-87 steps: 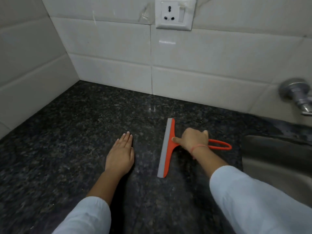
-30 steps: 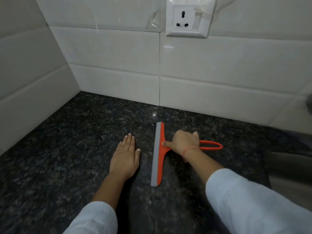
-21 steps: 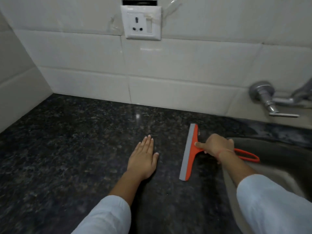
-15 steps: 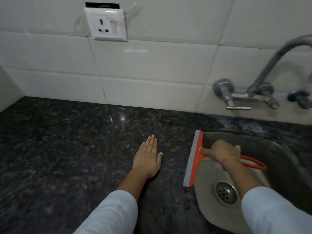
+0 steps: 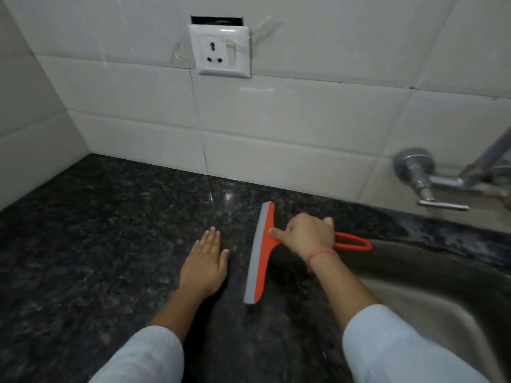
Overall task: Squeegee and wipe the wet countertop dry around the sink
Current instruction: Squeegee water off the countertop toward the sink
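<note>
1. Gripping the orange squeegee (image 5: 261, 261) by its handle, the right hand (image 5: 307, 234) is curling its fingers round the shaft, with the index finger lying straight along the neck toward the blade.
2. The squeegee is sitting on the dark speckled countertop (image 5: 96, 244), just left of the sink (image 5: 442, 299). Its grey blade edge is facing left and running, slightly slanted, from near the back wall (image 5: 276, 128) toward the person. The looped handle end is pointing right and reaching the sink's near rim.
3. The left hand (image 5: 206, 265) is lying flat on the counter, palm down, fingers straight and pressed together, thumb angled out. It is sitting just beside the blade and not touching it.
4. Open counter is stretching left from that hand to the side wall (image 5: 27, 134) and back to the tiled corner.
5. A metal tap (image 5: 431, 183) is jutting from the back wall above the sink's far edge, and a white socket (image 5: 221, 51) is sitting higher on the tiles.
</note>
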